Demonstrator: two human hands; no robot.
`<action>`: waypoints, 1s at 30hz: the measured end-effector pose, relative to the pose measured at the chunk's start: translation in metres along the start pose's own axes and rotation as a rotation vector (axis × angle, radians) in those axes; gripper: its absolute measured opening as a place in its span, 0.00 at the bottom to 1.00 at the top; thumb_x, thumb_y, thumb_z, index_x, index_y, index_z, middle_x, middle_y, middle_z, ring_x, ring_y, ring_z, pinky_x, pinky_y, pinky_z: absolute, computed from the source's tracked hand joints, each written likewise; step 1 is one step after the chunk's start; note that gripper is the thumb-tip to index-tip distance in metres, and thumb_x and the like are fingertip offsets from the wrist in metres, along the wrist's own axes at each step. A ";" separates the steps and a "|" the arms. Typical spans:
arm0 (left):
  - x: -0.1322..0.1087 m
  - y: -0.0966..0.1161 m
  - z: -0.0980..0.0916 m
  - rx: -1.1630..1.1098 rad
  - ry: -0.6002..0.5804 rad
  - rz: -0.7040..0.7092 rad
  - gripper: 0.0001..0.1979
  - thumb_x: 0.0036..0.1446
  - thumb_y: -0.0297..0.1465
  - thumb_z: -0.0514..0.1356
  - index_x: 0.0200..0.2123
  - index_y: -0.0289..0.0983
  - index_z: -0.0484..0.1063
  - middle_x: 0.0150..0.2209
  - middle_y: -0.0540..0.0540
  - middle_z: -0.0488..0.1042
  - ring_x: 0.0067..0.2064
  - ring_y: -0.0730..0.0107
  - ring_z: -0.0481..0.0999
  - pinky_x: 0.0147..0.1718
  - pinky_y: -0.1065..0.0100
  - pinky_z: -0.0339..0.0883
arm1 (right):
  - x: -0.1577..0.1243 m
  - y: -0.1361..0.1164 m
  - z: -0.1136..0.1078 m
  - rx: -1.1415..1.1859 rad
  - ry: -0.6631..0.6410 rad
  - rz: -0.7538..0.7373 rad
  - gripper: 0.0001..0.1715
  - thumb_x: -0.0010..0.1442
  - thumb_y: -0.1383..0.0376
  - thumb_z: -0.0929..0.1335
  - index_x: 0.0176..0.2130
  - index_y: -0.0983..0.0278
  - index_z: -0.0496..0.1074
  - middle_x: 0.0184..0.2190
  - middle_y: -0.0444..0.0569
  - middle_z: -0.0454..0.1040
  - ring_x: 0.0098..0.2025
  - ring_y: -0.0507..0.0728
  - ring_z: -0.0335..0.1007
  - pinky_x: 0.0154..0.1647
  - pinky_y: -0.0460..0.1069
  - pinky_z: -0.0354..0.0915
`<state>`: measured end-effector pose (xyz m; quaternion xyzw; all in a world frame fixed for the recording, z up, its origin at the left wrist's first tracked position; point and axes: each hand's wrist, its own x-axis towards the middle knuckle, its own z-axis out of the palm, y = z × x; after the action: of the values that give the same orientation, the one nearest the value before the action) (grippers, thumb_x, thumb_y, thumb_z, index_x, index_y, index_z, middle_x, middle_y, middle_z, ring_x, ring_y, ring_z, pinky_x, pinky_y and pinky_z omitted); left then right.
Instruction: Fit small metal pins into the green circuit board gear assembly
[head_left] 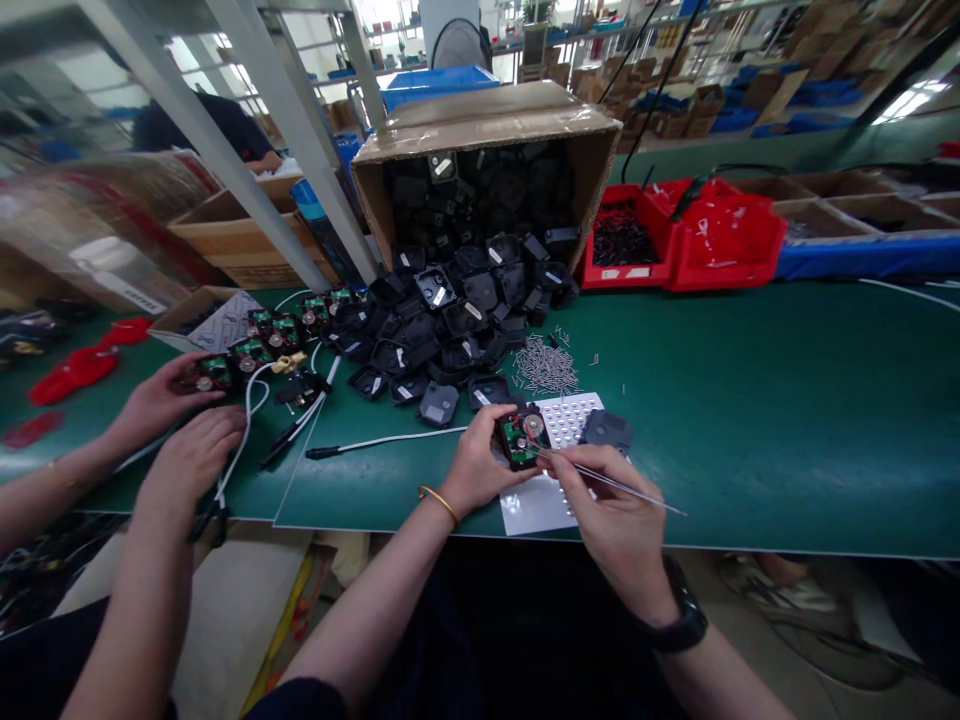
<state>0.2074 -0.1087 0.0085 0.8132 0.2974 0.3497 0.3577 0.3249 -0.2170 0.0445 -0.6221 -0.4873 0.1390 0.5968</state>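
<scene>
My left hand [484, 458] grips a small black housing [523, 437] that has a green circuit board, red wires and a round metal part inside. Pinched in my right hand [611, 510] is a pair of thin metal tweezers [630, 488], their tips at the board inside the housing. Under both hands lies a white sheet [536, 505] with rows of small silvery dots. A dark grey cover [607, 430] rests on that sheet, just beyond my right hand. From the housing's left side a white cable [397, 438] runs to a black plug.
Black housings [450, 320] spill from a tipped cardboard box [487, 125]. Beside them is a heap of small screws [546, 366]. Red bins [630, 240] stand at the back right. At left, a co-worker's hands [187, 440] handle wired units near a metal post [262, 130].
</scene>
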 end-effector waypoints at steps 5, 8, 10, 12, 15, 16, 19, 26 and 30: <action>0.000 0.000 0.000 -0.008 -0.001 0.003 0.33 0.41 0.37 0.68 0.49 0.37 0.59 0.47 0.43 0.68 0.48 0.62 0.70 0.47 0.61 0.66 | 0.006 0.000 -0.003 -0.002 -0.047 -0.010 0.04 0.57 0.69 0.68 0.34 0.61 0.73 0.30 0.43 0.73 0.31 0.52 0.71 0.31 0.46 0.68; -0.001 0.000 0.001 -0.018 -0.001 0.000 0.33 0.40 0.37 0.68 0.49 0.37 0.59 0.47 0.43 0.68 0.48 0.62 0.70 0.47 0.61 0.66 | 0.007 0.001 -0.005 0.018 -0.061 0.009 0.03 0.57 0.69 0.68 0.34 0.61 0.73 0.30 0.43 0.73 0.32 0.51 0.71 0.31 0.45 0.68; -0.001 0.000 0.001 -0.026 -0.001 -0.015 0.34 0.40 0.37 0.69 0.49 0.37 0.58 0.47 0.43 0.67 0.48 0.62 0.70 0.47 0.61 0.66 | 0.007 0.003 -0.005 0.053 -0.070 0.039 0.03 0.57 0.68 0.69 0.35 0.61 0.73 0.31 0.44 0.74 0.32 0.52 0.72 0.32 0.45 0.69; -0.001 0.000 0.001 -0.035 -0.005 -0.045 0.34 0.40 0.36 0.69 0.49 0.38 0.58 0.47 0.43 0.67 0.48 0.62 0.70 0.47 0.61 0.66 | 0.007 0.006 -0.005 0.093 -0.071 0.083 0.03 0.57 0.66 0.69 0.36 0.61 0.73 0.32 0.44 0.75 0.33 0.53 0.73 0.33 0.46 0.69; 0.000 0.000 0.000 -0.046 -0.020 -0.091 0.34 0.40 0.33 0.69 0.50 0.38 0.57 0.47 0.43 0.66 0.48 0.61 0.70 0.47 0.60 0.66 | 0.007 0.008 -0.003 0.206 -0.066 0.187 0.05 0.57 0.64 0.70 0.36 0.61 0.72 0.32 0.46 0.76 0.33 0.55 0.74 0.34 0.48 0.70; 0.000 0.000 -0.001 -0.048 -0.026 -0.100 0.34 0.40 0.33 0.69 0.50 0.38 0.57 0.47 0.43 0.66 0.48 0.61 0.70 0.47 0.60 0.66 | 0.007 0.009 -0.002 0.261 -0.063 0.225 0.05 0.57 0.63 0.70 0.36 0.61 0.72 0.32 0.46 0.76 0.33 0.56 0.74 0.35 0.49 0.70; 0.000 0.002 -0.001 -0.057 -0.034 -0.109 0.34 0.40 0.32 0.69 0.50 0.38 0.57 0.47 0.44 0.66 0.48 0.61 0.70 0.47 0.59 0.66 | 0.006 0.009 0.003 0.398 -0.050 0.321 0.08 0.56 0.62 0.70 0.36 0.62 0.70 0.31 0.48 0.77 0.32 0.57 0.75 0.34 0.50 0.71; 0.002 0.002 -0.003 -0.111 -0.073 -0.147 0.35 0.38 0.32 0.69 0.50 0.38 0.57 0.48 0.44 0.66 0.49 0.60 0.69 0.49 0.58 0.64 | 0.022 0.014 -0.029 0.278 0.164 0.268 0.12 0.60 0.56 0.66 0.35 0.63 0.70 0.35 0.50 0.74 0.35 0.57 0.72 0.34 0.52 0.69; 0.003 0.004 -0.005 -0.155 -0.065 -0.184 0.36 0.37 0.33 0.70 0.50 0.38 0.59 0.49 0.43 0.66 0.50 0.60 0.68 0.51 0.57 0.63 | 0.044 0.016 -0.069 -0.145 0.206 0.053 0.17 0.60 0.53 0.64 0.28 0.63 0.69 0.27 0.46 0.70 0.32 0.55 0.68 0.35 0.51 0.65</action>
<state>0.2061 -0.1066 0.0159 0.7635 0.3311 0.3108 0.4592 0.4057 -0.2219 0.0661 -0.6871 -0.4157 0.0547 0.5934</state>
